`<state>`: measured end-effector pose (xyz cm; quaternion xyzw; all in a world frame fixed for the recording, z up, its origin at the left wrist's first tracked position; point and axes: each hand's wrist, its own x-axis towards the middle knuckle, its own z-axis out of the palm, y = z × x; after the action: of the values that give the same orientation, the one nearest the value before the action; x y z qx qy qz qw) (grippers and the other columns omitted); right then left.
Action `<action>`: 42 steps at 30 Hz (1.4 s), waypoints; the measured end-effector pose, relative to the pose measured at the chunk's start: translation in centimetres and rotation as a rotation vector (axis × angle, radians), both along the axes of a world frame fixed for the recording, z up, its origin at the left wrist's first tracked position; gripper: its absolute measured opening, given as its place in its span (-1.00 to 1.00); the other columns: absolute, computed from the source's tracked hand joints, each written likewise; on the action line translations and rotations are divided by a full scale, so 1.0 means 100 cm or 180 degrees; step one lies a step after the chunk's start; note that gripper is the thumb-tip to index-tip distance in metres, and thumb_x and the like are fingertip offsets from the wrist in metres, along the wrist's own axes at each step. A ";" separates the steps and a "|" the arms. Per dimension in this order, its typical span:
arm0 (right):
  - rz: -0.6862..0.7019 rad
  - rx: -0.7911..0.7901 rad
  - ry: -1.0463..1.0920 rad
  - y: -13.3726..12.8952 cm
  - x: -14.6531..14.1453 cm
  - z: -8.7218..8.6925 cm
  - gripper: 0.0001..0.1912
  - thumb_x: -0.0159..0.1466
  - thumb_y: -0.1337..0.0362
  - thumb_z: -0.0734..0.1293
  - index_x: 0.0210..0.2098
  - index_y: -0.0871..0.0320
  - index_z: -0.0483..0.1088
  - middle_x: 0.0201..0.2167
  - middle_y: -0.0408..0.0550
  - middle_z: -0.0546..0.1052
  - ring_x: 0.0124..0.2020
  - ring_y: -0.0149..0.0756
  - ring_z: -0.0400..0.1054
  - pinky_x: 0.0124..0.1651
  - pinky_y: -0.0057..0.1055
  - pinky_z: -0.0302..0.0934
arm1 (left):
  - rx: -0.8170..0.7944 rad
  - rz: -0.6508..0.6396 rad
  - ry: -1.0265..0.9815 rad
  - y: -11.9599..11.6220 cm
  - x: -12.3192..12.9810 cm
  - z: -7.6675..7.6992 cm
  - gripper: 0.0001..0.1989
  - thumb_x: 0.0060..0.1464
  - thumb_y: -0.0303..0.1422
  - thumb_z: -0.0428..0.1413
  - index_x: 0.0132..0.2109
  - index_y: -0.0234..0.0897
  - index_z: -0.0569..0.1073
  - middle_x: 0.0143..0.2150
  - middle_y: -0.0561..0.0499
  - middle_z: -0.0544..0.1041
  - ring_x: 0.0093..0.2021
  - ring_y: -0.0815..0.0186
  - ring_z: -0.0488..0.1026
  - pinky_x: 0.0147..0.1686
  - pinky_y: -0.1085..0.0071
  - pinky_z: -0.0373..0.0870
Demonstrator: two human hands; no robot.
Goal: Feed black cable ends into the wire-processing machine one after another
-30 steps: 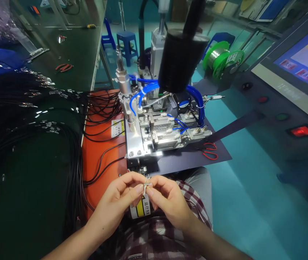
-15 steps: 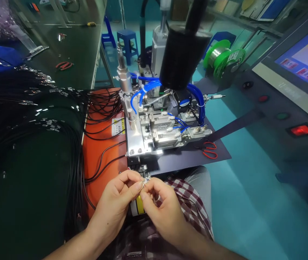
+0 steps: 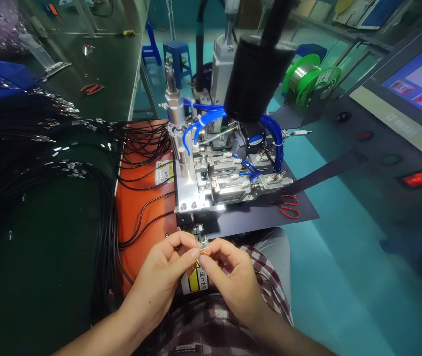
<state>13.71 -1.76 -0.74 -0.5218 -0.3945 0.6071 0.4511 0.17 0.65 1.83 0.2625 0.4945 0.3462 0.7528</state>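
Note:
My left hand (image 3: 169,262) is closed in a pinch, thumb against forefinger, on thin wire ends (image 3: 204,251) just above my lap. From the other side my right hand (image 3: 231,272) pinches the same fine wires, its fingertips almost touching the left ones. The wires are too small for me to make out their far ends. Right behind the fingertips is the small front fixture of a metal bench machine (image 3: 188,190) with blue air hoses (image 3: 211,116). A yellow, black and white label (image 3: 195,281) shows below the hands.
Black cables (image 3: 103,212) lie bundled on the dark table at left, several crossing an orange surface (image 3: 132,217) to the machine. Red-handled scissors (image 3: 290,206) rest on the machine's base plate. Red pliers (image 3: 92,89), a green wire spool (image 3: 303,79) and a control panel (image 3: 392,133) stand around.
My right hand has drawn slightly right, away from the left, and thin wires now show between the fingertips. More of the label below is visible. The view has shifted slightly.

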 end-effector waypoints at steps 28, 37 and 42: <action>0.0043 0.0543 -0.0747 0.004 0.009 0.002 -0.86 0.19 0.36 0.32 -0.51 0.16 0.38 -0.53 -0.17 0.40 -0.49 -0.40 0.24 -0.40 -0.46 0.15 | 0.0521 -0.0507 0.0965 -0.004 -0.006 -0.002 -0.79 0.01 -0.24 0.19 -0.35 -0.31 0.42 -0.59 0.17 0.24 -0.60 0.51 0.10 -0.63 0.59 0.01; -0.0043 -0.0150 0.0008 0.005 0.004 -0.006 -0.88 0.15 0.28 0.35 -0.48 0.19 0.40 -0.60 -0.21 0.36 -0.58 -0.46 0.15 -0.52 -0.49 0.09 | 0.0515 -0.0425 0.0943 -0.002 -0.006 -0.007 -0.79 0.02 -0.25 0.18 -0.35 -0.32 0.40 -0.66 0.22 0.17 -0.64 0.54 0.05 -0.65 0.61 -0.04; -0.0091 -0.0182 0.0041 0.006 0.009 -0.006 -0.90 0.14 0.27 0.37 -0.39 0.18 0.46 -0.51 -0.15 0.46 -0.55 -0.46 0.23 -0.50 -0.50 0.16 | 0.0472 -0.0454 0.0879 -0.002 -0.006 -0.010 -0.78 0.04 -0.23 0.17 -0.34 -0.32 0.40 -0.66 0.23 0.16 -0.63 0.54 0.04 -0.64 0.61 -0.05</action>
<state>14.60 -1.17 -1.38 -0.5361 -0.3666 0.6151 0.4471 -0.48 0.47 0.82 0.3967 0.5465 0.2880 0.6790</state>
